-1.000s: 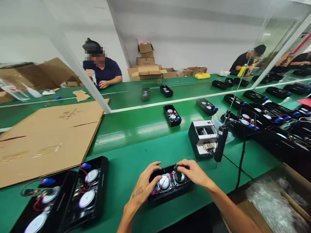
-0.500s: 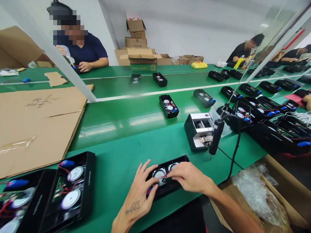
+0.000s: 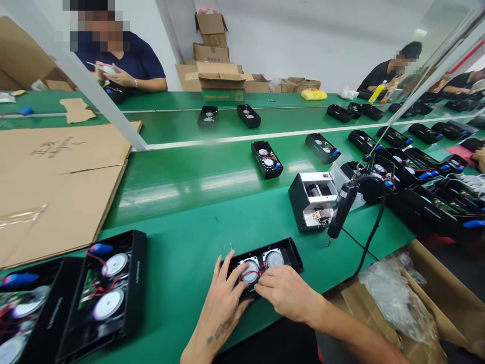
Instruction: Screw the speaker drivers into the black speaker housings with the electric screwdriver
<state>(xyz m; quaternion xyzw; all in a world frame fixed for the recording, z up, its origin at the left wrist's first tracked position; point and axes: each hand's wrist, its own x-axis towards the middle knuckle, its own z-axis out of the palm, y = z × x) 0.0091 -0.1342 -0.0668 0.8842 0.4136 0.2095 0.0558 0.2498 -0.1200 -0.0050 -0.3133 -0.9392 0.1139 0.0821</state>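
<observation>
A black speaker housing (image 3: 292, 255) lies open on the green bench in front of me, with two round white-backed speakers (image 3: 273, 258) inside. Thin red wires (image 3: 248, 273) cross over the left speaker. My left hand (image 3: 223, 301) grips the housing's left end, its fingers reaching over the rim and wires, the thumb at the near side. My right hand (image 3: 286, 293) is closed in a pinch at the near side, between the two speakers, where the red wires run to its fingertips. The fingers hide the pinched ends and the housing's left part.
Two open housings (image 3: 140, 283) stand at the left by a cardboard sheet (image 3: 68, 187). A black-and-silver machine (image 3: 297, 207) and a hanging electric screwdriver (image 3: 343, 210) are to the right, above a carton of plastic wrap (image 3: 394, 298). More housings (image 3: 267, 159) lie beyond; co-workers sit across.
My right hand has moved down from above the speakers to the housing's near side. My left fingers have shifted on the wires and left end. The view has tilted slightly.
</observation>
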